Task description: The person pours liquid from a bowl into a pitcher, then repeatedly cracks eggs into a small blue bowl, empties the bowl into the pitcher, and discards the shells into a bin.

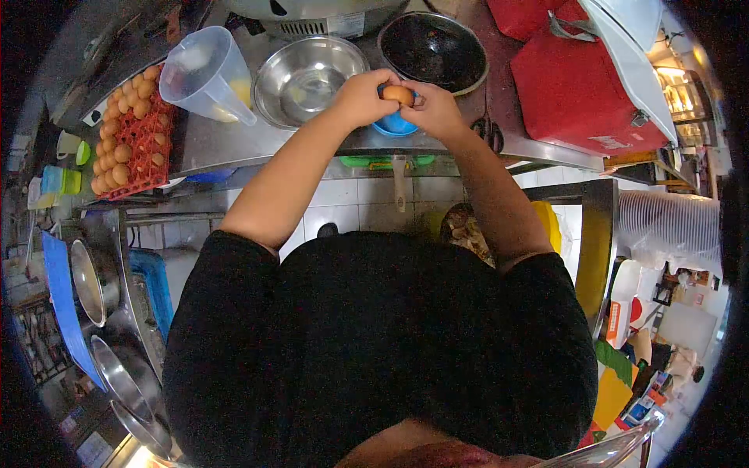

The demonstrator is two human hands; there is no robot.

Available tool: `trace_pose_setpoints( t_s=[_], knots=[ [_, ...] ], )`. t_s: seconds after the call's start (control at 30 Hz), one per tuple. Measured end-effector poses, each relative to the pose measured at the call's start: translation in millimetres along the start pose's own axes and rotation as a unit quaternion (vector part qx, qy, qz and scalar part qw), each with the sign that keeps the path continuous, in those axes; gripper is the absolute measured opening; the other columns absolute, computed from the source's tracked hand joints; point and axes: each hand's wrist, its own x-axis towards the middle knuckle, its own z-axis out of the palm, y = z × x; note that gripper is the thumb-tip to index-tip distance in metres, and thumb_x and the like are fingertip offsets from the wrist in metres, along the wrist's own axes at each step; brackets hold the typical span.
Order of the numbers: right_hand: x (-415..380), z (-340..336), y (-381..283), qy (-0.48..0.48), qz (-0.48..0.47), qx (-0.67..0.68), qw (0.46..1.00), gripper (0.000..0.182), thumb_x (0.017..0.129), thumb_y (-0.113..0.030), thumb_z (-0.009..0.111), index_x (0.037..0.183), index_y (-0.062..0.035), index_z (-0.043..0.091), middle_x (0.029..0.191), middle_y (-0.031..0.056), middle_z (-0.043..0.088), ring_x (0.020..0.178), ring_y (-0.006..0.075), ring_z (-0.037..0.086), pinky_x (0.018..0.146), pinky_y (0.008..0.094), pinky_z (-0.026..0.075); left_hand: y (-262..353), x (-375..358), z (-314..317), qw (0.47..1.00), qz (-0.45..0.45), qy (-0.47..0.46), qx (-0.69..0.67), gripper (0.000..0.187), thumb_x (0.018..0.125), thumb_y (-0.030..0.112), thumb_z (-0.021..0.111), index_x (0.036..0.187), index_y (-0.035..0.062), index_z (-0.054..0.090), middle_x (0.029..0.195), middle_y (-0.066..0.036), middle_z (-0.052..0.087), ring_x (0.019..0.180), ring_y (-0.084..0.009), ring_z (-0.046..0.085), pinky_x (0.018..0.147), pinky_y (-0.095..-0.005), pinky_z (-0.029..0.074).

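A brown egg (399,95) is held between both hands above a small blue bowl (395,125). My left hand (365,97) grips the egg from the left, fingers curled over its top. From the other side, my right hand (434,108) closes on it with thumb and fingers. Just left of the hands stands a wide steel bowl (269,87). Behind them is a dark wok-like pan (434,51). A clear plastic jug (204,70) with something yellowish in it stands further left.
Brown eggs sit in a red egg tray (139,152) at the left. Scissors (488,134) lie right of the hands, near a red cooler box (581,97). The steel counter's front edge (312,156) runs before me. Stacked clear lids (669,226) are at far right.
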Motion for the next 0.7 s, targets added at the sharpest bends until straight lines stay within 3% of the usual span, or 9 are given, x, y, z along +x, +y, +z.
trace_pose_setpoints(
  t_s=[0.2,0.3,0.5,0.6,0.7],
  knots=[
    [-1,0,18,0.018,-0.020,0.006,1.000,0.049,0.063,-0.026,0.066,0.106,-0.0031,0.059,0.097,0.0180,0.061,0.088,0.0293,0.061,0.079,0.0340,0.048,2,-1,-5,0.999,-0.026,-0.036,0.004,0.033,0.063,0.016,0.066,0.095,0.0092,0.059,0.079,-0.008,0.062,0.069,-0.0187,0.059,0.064,-0.0297,0.047],
    [2,-2,17,-0.015,0.015,0.035,0.999,0.049,0.064,-0.026,0.066,0.107,-0.0027,0.058,0.100,0.0169,0.061,0.091,0.0298,0.060,0.081,0.0342,0.047,-5,1,-2,0.999,-0.018,-0.044,-0.026,0.033,0.065,0.014,0.065,0.097,0.0091,0.059,0.079,-0.008,0.062,0.068,-0.0180,0.059,0.064,-0.0291,0.047],
    [0,-17,3,-0.021,-0.060,-0.038,0.997,0.047,0.066,-0.023,0.066,0.107,-0.0021,0.057,0.105,0.0162,0.059,0.096,0.0298,0.057,0.085,0.0347,0.045,-3,3,-12,0.996,0.014,-0.089,0.002,0.037,0.067,0.011,0.065,0.102,0.0083,0.057,0.083,-0.009,0.062,0.072,-0.0179,0.060,0.068,-0.0296,0.048],
    [1,-18,6,-0.024,-0.113,-0.058,0.992,0.048,0.067,-0.022,0.064,0.111,-0.0031,0.055,0.109,0.0165,0.057,0.101,0.0298,0.055,0.088,0.0347,0.043,-11,2,-13,0.993,0.076,-0.087,-0.010,0.037,0.068,0.007,0.065,0.103,0.0083,0.056,0.086,-0.008,0.062,0.076,-0.0173,0.060,0.071,-0.0295,0.047],
    [-1,-24,1,-0.045,-0.143,-0.134,0.979,0.048,0.071,-0.015,0.063,0.116,-0.0016,0.052,0.116,0.0173,0.053,0.106,0.0264,0.053,0.082,0.0315,0.048,-15,5,-12,0.991,0.075,-0.111,-0.027,0.036,0.069,0.003,0.065,0.104,0.0075,0.055,0.089,-0.009,0.061,0.079,-0.0173,0.059,0.074,-0.0293,0.047]
  ],
)
